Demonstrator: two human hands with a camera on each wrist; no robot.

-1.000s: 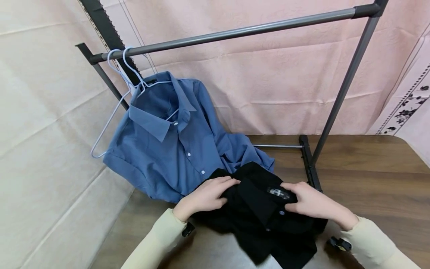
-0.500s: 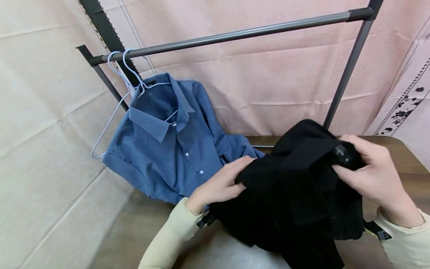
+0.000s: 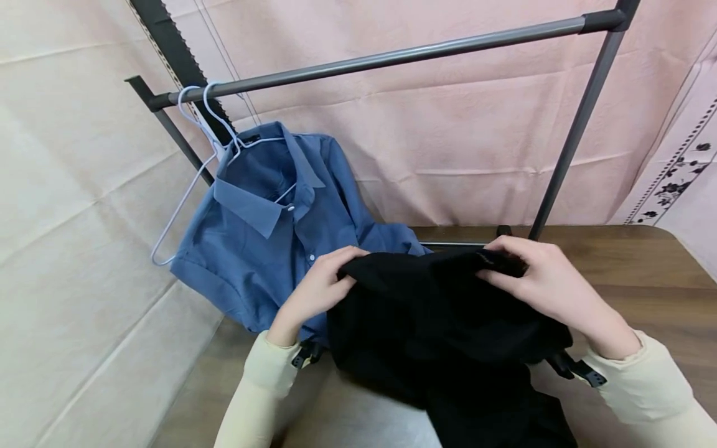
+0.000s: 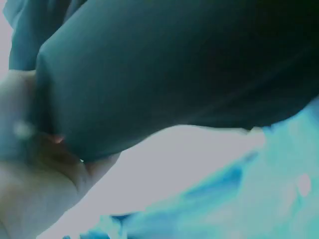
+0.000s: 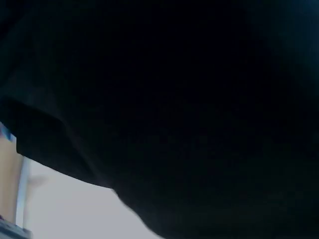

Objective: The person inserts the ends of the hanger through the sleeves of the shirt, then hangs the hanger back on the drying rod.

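Note:
In the head view a black shirt (image 3: 426,330) hangs bunched between my two hands, its lower part trailing off the bottom edge. My left hand (image 3: 320,281) pinches the left end of its upper edge between thumb and fingers. At the other end my right hand (image 3: 538,274) grips the collar area, thumb in front. The left wrist view has dark cloth (image 4: 149,74) across the top and part of the left hand (image 4: 45,194) under its edge. Black fabric (image 5: 174,99) fills most of the right wrist view and hides the right hand there.
A blue button-up shirt (image 3: 257,236) drapes on a light blue hanger (image 3: 187,202) at the rack's left end, close by my left hand. A second hanger hook (image 3: 185,102) sits beside it. The grey rail (image 3: 392,59) crosses above, over a wooden surface (image 3: 633,267).
Both hands have lifted the black shirt off the surface. It swung up to the right, then came lower and leftward. The label that showed earlier is mostly folded out of sight.

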